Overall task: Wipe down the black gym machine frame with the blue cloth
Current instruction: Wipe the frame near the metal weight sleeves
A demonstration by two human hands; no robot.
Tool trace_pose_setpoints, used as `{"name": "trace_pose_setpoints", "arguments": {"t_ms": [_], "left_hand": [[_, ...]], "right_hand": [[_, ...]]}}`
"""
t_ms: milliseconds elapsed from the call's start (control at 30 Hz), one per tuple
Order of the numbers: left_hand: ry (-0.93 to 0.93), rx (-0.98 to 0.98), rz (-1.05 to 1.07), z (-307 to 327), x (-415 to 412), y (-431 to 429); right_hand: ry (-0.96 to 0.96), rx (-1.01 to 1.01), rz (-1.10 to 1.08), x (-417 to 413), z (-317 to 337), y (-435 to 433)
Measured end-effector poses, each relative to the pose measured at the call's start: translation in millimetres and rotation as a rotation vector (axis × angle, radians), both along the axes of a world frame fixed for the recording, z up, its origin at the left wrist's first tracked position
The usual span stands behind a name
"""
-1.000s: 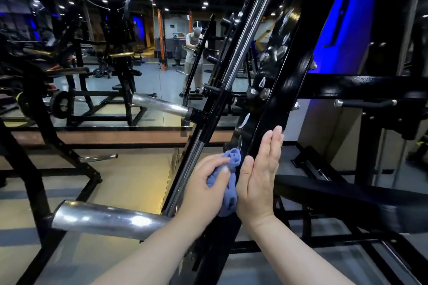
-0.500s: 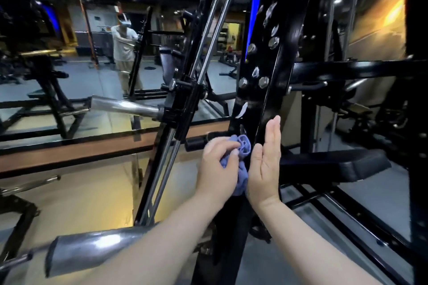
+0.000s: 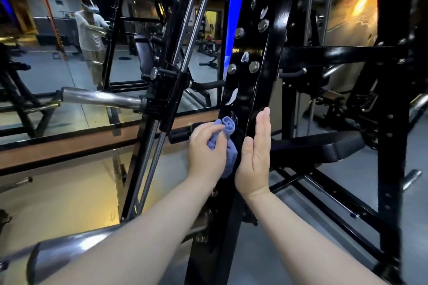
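Blue cloth, bunched in the gripping left hand, presses the black frame; right hand flat against it; no legible writing.

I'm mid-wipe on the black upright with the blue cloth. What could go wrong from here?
The bunched blue cloth in the left hand may snag on the bolt heads above it on the black frame. The left hand's knuckles could knock the bar carriage close beside them. The right hand, flat along the frame's edge, might slip.
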State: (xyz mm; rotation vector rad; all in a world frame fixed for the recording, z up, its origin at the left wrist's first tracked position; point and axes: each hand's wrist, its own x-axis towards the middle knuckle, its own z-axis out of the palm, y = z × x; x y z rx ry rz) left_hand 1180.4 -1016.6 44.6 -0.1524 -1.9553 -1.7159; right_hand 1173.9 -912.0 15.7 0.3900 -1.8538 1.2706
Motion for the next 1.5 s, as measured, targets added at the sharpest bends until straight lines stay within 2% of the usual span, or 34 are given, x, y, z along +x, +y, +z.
{"name": "trace_pose_setpoints", "arguments": {"t_ms": [233,367,467,567,633,733,800,900,1100,1200,1333,1500], "left_hand": [[-0.213,0.004,0.088,-40,39,7],[-0.166,0.021,0.112,-21,24,6],[-0.098,-0.057,0.024,10,9,-2],[-0.1,-0.112,-0.006,5,13,-4],[-0.188,-0.137,0.055,-17,20,-3],[-0.414,-0.141,0.115,-39,31,-4],[-0.374,-0.179,0.112,-40,36,-6],[-0.202,-0.267,0.072,-29,41,-1],[0.001,-0.233,-0.026,20,6,-2],[-0.039,-0.299,-0.042,-2,17,-2],[-0.23,-0.415,-0.107,-35,24,-20],[-0.063,-0.348,-0.038,-14,-1,-13]], "right_hand": [[0.044,0.042,0.011,0,-4,5],[0.078,0.045,0.023,-4,-2,5],[0.074,0.044,0.031,-4,-1,6],[0.064,0.035,0.037,-3,-4,6],[0.061,0.036,0.039,-3,-5,5],[0.057,0.042,0.034,-3,-6,4],[0.057,0.047,0.023,-3,-6,4],[0.041,0.059,0.004,-2,-6,5],[-0.062,-0.027,-0.035,10,-3,-4],[-0.063,-0.026,-0.096,11,-5,-8],[-0.038,-0.017,-0.114,8,-6,-10],[-0.031,-0.026,-0.156,8,-7,-14]]}}
